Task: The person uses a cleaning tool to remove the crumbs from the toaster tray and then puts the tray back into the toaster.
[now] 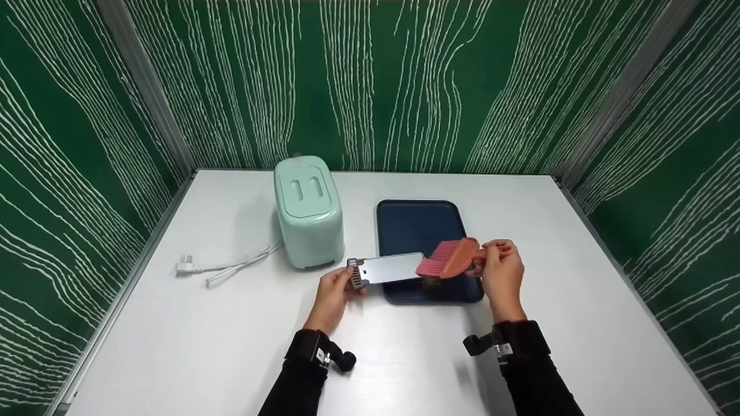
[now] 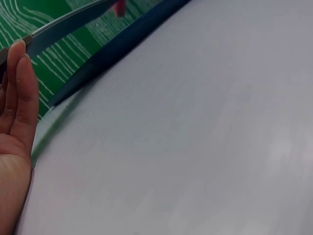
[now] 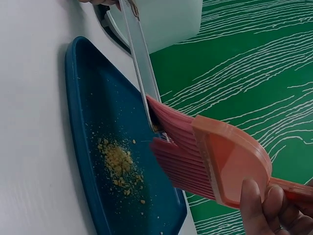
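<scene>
My left hand (image 1: 334, 294) grips the grey slotted end of a flat metal crumb tray (image 1: 393, 268), which hangs above a dark blue tray (image 1: 413, 222). In my right hand (image 1: 502, 274) is the handle of an orange brush (image 1: 461, 258) with pink bristles (image 3: 183, 164). Those bristles touch the crumb tray's far end. Yellowish crumbs (image 3: 119, 161) lie in a small heap on the blue tray, with finer bits scattered around. The left wrist view catches only part of the left hand (image 2: 17, 107) and the crumb tray's edge.
A mint-green toaster (image 1: 309, 214) with a lidded top stands left of the blue tray. Its white cord and plug (image 1: 188, 266) lie on the white table (image 1: 231, 346). Green walls with white lines (image 1: 404, 86) enclose the table's back and sides.
</scene>
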Motion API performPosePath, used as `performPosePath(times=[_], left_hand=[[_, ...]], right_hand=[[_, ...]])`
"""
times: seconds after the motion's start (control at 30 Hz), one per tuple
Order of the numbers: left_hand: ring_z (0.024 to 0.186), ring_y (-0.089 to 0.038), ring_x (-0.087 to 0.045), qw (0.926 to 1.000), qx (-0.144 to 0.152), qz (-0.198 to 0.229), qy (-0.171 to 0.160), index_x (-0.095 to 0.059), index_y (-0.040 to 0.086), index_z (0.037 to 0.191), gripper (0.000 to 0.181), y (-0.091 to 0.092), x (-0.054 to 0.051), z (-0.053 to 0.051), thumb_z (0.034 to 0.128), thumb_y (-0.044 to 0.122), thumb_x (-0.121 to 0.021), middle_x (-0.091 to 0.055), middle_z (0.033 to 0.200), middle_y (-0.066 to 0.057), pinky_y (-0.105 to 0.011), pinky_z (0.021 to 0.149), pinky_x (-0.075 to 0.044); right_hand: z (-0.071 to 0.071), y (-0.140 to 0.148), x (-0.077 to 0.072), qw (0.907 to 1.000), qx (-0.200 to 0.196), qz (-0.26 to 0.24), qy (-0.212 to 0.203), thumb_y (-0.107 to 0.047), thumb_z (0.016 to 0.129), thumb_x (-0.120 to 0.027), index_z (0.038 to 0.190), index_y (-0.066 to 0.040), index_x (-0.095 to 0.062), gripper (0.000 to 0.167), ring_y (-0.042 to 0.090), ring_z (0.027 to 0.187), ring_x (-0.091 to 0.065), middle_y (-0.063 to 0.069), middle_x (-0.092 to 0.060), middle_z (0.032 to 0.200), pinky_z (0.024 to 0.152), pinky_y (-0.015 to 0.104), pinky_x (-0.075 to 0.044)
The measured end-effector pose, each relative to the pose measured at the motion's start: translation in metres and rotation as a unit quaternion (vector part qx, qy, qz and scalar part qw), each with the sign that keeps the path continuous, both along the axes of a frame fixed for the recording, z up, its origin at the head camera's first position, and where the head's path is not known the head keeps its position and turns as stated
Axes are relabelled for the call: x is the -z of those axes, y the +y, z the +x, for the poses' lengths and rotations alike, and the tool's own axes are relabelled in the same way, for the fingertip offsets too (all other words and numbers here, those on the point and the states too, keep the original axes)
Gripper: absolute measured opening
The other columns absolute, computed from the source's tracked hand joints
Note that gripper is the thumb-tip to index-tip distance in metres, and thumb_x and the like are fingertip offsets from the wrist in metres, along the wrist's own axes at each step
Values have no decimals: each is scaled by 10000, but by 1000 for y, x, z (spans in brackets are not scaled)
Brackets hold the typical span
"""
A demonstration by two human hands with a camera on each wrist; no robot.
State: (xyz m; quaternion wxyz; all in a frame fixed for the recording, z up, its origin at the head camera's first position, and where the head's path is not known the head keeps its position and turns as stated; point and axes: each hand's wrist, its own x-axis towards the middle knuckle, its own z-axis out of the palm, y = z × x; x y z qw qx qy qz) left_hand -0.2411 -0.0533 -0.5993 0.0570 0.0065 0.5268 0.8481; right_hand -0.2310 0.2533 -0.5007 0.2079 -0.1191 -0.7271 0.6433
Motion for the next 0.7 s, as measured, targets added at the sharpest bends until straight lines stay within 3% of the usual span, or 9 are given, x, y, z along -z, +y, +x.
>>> performPosePath(times=[0.27,0.5,0.7], left_hand=[[712,-159,-687,10000,-23,19,-43,-632,-127,1197,282,0,2,-1,1124,106,-491,-724,935,-89,-295,742,-617],[719,-152,-685,10000,-29,69,-10,-635,-151,1210,289,2,2,-1,1123,79,-485,-730,920,-80,-288,718,-609],[702,-157,-693,10000,-20,-16,60,-653,-139,1194,292,1,2,-1,1123,100,-502,-737,911,-87,-290,721,-618]], right_hand=[[2,5,-4,9996,-60,290,38,-59,1106,-399,1092,45,-550,184,73,521,-616,44,-687,761,529,263,-612],[7,7,-2,9928,-132,1104,442,-123,1130,-427,1120,54,-576,232,81,611,-678,226,-702,915,582,294,-634],[13,0,-5,9898,-91,1286,613,-108,1132,-430,1123,65,-591,237,92,693,-700,264,-713,969,599,253,-625]])
